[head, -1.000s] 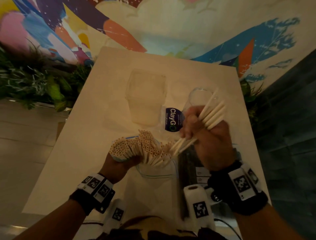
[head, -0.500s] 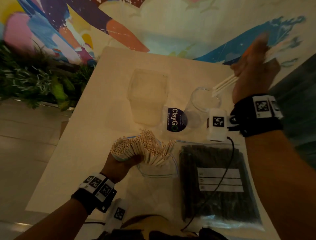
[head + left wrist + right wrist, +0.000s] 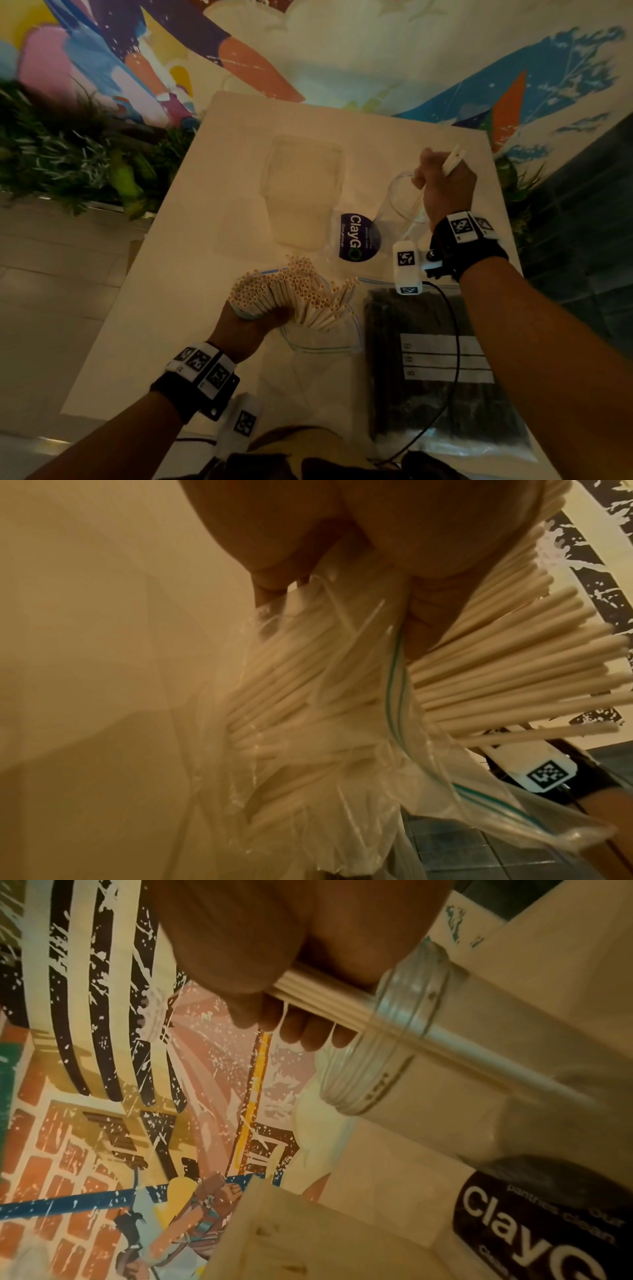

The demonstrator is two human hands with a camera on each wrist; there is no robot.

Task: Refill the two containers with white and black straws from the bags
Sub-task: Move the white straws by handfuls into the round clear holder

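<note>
— Fingers (image 3: 310,1035) of the right hand (image 3: 445,192) are curled tight round a small bunch of white straws (image 3: 329,1001), whose lower ends already sit inside the mouth of the clear jar (image 3: 387,1053).

— And the left hand (image 3: 246,325)?

— It clutches the neck of the open zip bag (image 3: 342,764), squeezing the main white bundle (image 3: 294,291) so it fans out just beside the jar's "ClayGo" label (image 3: 356,238).

— How would they handle?

— Probably light, stiff and smooth, so they could slide out of a loose grasp; holding them mid-length, as now, looks sensible. The jar seems light too and may tip if the bunch pushes its rim.

— What differs between views?

— The head view alone shows the bag of black straws (image 3: 442,370) lying flat on the desk (image 3: 171,274) near the jar, and the square tub (image 3: 301,192) next to it. The right wrist view shows the straws actually passing the threaded rim; the left wrist view shows the crumpled plastic under the palm.
</note>
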